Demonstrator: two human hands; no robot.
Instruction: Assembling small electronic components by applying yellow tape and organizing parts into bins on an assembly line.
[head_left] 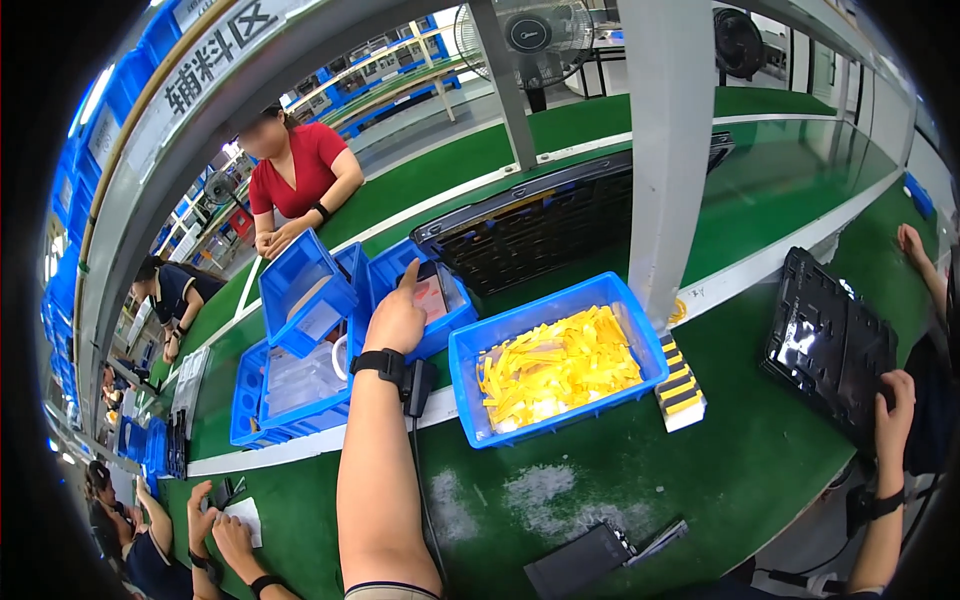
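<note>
My left hand point(397, 322) reaches over a blue bin point(447, 330) holding pinkish and dark pieces point(430, 297). Its index finger is stretched out; the other fingers are mostly hidden, and nothing shows in its grasp. A black strap with a small box circles that wrist. At the far right my right hand point(895, 392) grips the edge of a black plastic panel point(830, 335) with molded ribs, tilted over the green table edge. Between my arms stands a blue bin point(560, 410) of yellow strips point(570, 360).
More blue bins point(308, 290) are stacked left of my hand. A grey post point(668, 150) rises behind the yellow strips; another black panel point(560, 215) leans beyond. A black flat box point(578, 563) lies in front. Co-workers' hands point(232, 535) point(912, 245) are at both sides; a person in red point(300, 175) leans opposite.
</note>
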